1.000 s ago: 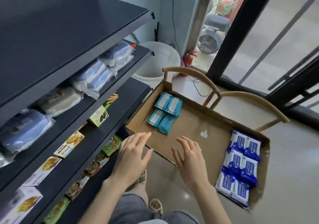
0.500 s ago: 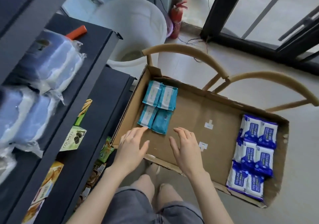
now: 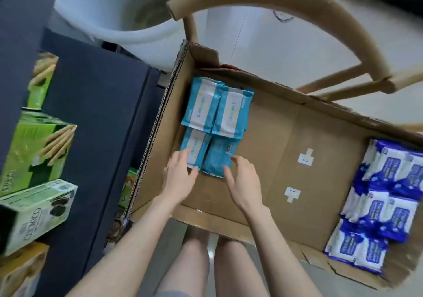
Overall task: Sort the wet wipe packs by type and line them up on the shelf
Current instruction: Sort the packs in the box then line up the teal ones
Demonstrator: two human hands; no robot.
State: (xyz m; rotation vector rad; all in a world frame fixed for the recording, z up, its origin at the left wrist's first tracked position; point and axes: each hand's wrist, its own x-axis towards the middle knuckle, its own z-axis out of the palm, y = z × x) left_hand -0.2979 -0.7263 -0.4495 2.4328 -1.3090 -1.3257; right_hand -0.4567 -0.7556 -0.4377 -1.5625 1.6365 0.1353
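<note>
1. Cardboard makes up the largest thing in view: a wide, shallow box (image 3: 274, 136), open on top, with its floor mostly bare between two groups of wipes.
2. The dark shelf (image 3: 98, 125) stands just left of the box, and its board runs along the box's left wall.
3. The wooden chair (image 3: 286, 1) shows a curved back rail that arcs past the far side of the box.
4. The white bucket (image 3: 109, 10) sits at the upper left, beyond the shelf and near the box's far-left corner.
5. The blue packs (image 3: 384, 205) lie in overlapping pairs along the box's right wall, from far to near.
6. The teal packs (image 3: 215, 122), four in all, form a two-by-two block against the box's left wall. They touch one another. Three lie label up, and the near-right one shows its plain back with a barcode.
7. Green cartons (image 3: 34, 150) stand on the shelf at the left edge of the view.
8. The left hand (image 3: 180, 177) has its fingers straight and loosely spread. The fingertips rest on the near-left teal pack, and the hand grips nothing.
9. The right hand (image 3: 242, 182) has its fingers spread and slightly bent, just beside the near-right teal pack. I cannot tell whether it touches the pack; it holds nothing.
10. Two white stickers (image 3: 305, 158) lie on the box floor, to the right of the hands.
</note>
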